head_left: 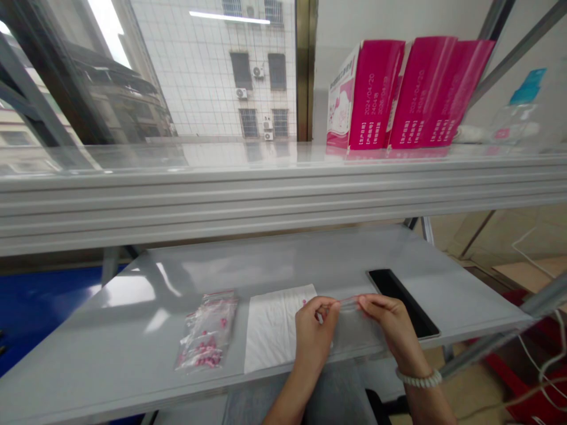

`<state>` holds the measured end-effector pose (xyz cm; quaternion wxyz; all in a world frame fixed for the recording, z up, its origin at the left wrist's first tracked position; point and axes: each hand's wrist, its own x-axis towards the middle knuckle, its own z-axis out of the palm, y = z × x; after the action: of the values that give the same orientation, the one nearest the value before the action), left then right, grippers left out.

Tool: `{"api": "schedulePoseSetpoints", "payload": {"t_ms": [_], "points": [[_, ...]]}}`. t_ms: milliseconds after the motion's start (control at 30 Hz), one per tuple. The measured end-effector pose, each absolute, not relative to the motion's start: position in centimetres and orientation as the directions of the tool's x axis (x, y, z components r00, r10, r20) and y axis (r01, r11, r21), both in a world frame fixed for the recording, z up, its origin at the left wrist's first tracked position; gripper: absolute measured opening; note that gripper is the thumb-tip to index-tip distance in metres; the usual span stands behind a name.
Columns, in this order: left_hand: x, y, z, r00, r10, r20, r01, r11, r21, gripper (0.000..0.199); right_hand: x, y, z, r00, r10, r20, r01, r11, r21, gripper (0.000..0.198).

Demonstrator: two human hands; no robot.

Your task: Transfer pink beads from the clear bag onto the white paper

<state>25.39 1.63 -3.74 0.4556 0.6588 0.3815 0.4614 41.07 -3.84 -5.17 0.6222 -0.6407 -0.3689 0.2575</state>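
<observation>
Between my two hands hangs a clear zip-lock bag [358,327] with a reddish strip along its top edge. My left hand [316,319] pinches one end of that strip, and my right hand [384,313] pinches the other. A white cloth or paper sheet [270,330] lies flat to the left, partly under my left hand. One small pink bead [305,301] shows near the sheet's right edge. Farther left lie clear zip-lock bags [210,330] holding several pink beads. Whether the bag in my hands has anything in it, I cannot tell.
A dark flat tablet-like device [405,302] lies right of my hands on the grey table [177,271]. Above the table's back runs a shelf [248,195] bearing pink boxes [376,97] and a clear bottle with a blue pump [516,118]. White cables [547,366] hang at right.
</observation>
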Motion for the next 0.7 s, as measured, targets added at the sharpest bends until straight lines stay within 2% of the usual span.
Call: {"api": "schedulePoseSetpoints", "payload": {"t_ms": [133, 267, 333, 433, 500, 533, 633, 700], "points": [[23.0, 2.3, -3.6, 0.262, 0.930, 0.258, 0.129, -0.299, 0.945, 0.026, 41.1, -2.3, -6.0, 0.580, 0.789, 0.203, 0.320, 0.008, -0.947, 0.036], [18.3, 2.7, -2.9, 0.167, 0.942, 0.292, 0.197, -0.322, 0.926, 0.028, 41.0, -1.4, -6.7, 0.590, 0.740, 0.324, 0.519, -0.040, -0.854, 0.028], [15.4, 2.5, -2.6, 0.090, 0.930, 0.357, 0.289, -0.367, 0.884, 0.027, 40.4, -1.3, -6.7, 0.588, 0.717, 0.375, 0.589, -0.062, -0.805, 0.025], [11.0, 2.1, -2.5, -0.016, 0.885, 0.466, 0.438, -0.413, 0.799, 0.025, 37.5, -1.1, -6.0, 0.528, 0.717, 0.455, 0.701, -0.066, -0.710, 0.033], [8.4, 1.9, -3.0, -0.075, 0.839, 0.538, 0.533, -0.423, 0.733, 0.025, 34.0, -1.0, -5.2, 0.362, 0.786, 0.501, 0.806, 0.006, -0.592, 0.040], [7.3, 1.9, -3.4, -0.090, 0.814, 0.573, 0.585, -0.423, 0.692, 0.025, 31.9, -0.9, -4.7, 0.234, 0.837, 0.495, 0.820, 0.103, -0.563, 0.042], [4.8, 2.4, -4.8, -0.049, 0.757, 0.652, 0.740, -0.411, 0.532, 0.026, 25.4, -0.6, -3.5, -0.095, 0.894, 0.437, 0.762, 0.348, -0.546, 0.052], [4.1, 2.7, -5.5, -0.015, 0.745, 0.667, 0.814, -0.377, 0.441, 0.031, 22.0, -0.3, -3.0, -0.196, 0.893, 0.405, 0.739, 0.406, -0.538, 0.059]]}}
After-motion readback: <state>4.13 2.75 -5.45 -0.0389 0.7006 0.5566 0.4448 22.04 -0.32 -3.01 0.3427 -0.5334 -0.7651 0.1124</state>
